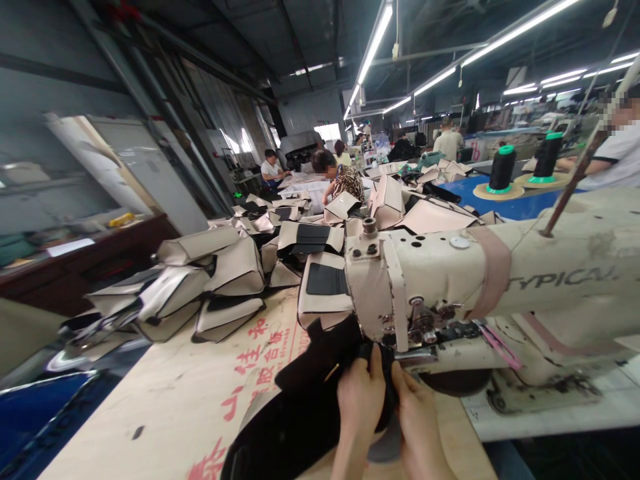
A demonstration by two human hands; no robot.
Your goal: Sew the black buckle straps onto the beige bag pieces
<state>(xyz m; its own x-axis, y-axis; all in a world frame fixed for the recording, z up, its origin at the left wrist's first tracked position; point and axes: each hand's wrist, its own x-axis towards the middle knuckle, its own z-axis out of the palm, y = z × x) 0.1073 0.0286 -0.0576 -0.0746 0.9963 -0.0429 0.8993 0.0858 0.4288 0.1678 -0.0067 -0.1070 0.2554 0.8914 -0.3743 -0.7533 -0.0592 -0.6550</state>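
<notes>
A black bag piece [295, 420] with a flap lies under the head of a cream sewing machine [430, 273]. My left hand [361, 393] grips it near the needle area, fingers closed on the black material. Close beside it, to the right, my right hand [417, 410] pinches the edge of the same piece by the machine's arm. The needle and the exact stitching spot are hidden behind the machine head and my fingers. Just behind the piece stands a beige bag part with a black card-slot panel [326, 279].
Beige bag parts [233, 267] are heaped on the plywood table [200, 393] at the left and back. Black thread cones [501, 170] stand behind the machine. A slanted metal rod [585, 157] rises at the right. Several people work farther back; one person [617, 147] is at the right edge.
</notes>
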